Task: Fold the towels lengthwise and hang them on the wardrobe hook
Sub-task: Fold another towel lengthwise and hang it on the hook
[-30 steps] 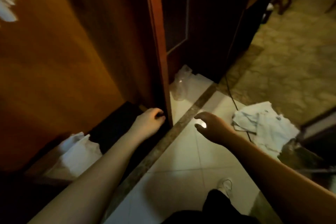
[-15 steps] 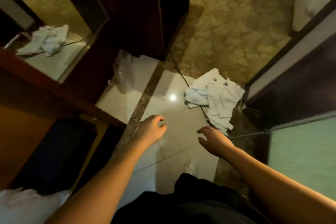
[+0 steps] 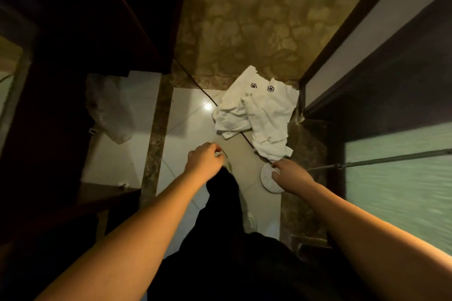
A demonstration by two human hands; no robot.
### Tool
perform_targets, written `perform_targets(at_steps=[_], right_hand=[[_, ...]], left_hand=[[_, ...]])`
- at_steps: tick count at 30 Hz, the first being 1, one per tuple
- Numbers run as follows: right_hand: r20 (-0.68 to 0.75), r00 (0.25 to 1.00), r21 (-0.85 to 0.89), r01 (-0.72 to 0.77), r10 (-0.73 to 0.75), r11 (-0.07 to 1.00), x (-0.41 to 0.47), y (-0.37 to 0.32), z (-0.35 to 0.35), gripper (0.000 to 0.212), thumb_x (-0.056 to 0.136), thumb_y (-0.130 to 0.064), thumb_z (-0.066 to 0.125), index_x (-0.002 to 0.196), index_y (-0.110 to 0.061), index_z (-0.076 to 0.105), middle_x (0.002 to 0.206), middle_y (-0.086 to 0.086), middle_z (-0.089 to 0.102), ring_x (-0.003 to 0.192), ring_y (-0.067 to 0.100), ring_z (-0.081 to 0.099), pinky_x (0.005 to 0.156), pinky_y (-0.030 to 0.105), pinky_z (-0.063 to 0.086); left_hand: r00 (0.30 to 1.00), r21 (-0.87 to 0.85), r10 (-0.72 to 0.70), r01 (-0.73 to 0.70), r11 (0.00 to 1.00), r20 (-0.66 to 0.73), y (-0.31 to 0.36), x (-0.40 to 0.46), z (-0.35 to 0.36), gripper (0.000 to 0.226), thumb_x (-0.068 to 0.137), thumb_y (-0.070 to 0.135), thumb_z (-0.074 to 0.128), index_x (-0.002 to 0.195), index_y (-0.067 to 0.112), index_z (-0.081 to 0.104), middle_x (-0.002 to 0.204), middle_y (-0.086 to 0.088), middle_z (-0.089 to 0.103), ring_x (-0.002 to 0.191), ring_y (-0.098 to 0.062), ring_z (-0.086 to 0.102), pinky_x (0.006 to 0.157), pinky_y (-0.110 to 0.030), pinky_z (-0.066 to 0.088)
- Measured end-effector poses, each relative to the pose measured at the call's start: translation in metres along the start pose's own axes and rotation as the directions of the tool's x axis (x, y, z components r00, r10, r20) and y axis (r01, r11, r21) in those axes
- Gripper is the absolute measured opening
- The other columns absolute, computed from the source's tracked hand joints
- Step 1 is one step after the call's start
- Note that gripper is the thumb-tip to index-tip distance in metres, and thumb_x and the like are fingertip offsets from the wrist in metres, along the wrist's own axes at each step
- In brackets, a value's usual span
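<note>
Two crumpled white towels with small dark logos lie in a heap on the floor tiles, across a thin black cable. My left hand hangs over the tiles left of the heap, fingers loosely curled and holding nothing. My right hand reaches down just below the heap's near corner, fingers relaxed and empty, apart from the cloth. The dark wooden wardrobe stands at the left; its hook is out of sight.
A clear plastic bag lies on the floor by the wardrobe. A round ribbed white object, partly behind my right hand, sits on the tiles. A dark-framed frosted glass door runs along the right. My dark trouser leg is stepping forward.
My view has swung from the wardrobe down to the floor. Both hands have left the wardrobe door edge and moved toward the towel heap, the right one nearly reaching it.
</note>
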State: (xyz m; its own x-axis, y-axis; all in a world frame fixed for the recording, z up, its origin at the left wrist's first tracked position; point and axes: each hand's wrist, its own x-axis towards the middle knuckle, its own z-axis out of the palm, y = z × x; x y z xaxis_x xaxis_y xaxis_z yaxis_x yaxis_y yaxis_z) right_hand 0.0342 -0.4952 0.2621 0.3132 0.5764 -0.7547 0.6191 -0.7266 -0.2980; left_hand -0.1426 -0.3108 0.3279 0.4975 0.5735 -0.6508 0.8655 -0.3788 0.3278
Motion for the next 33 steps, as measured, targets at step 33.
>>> perform_targets(at_steps=[33], right_hand=[[0.132, 0.907, 0.524, -0.406, 0.399, 0.749, 0.541, 0.193, 0.099, 0.066, 0.089, -0.030, 0.070, 0.146, -0.009, 0.043, 0.148, 0.012, 0.047, 0.128, 0.028, 0.052, 0.094, 0.028, 0.042]], left_hand=[[0.902, 0.506, 0.365, -0.431, 0.747, 0.230, 0.023, 0.649, 0.198, 0.047, 0.091, 0.028, 0.058, 0.134, 0.013, 0.049, 0.141, -0.009, 0.048, 0.124, -0.032, 0.047, 0.098, -0.043, 0.039]])
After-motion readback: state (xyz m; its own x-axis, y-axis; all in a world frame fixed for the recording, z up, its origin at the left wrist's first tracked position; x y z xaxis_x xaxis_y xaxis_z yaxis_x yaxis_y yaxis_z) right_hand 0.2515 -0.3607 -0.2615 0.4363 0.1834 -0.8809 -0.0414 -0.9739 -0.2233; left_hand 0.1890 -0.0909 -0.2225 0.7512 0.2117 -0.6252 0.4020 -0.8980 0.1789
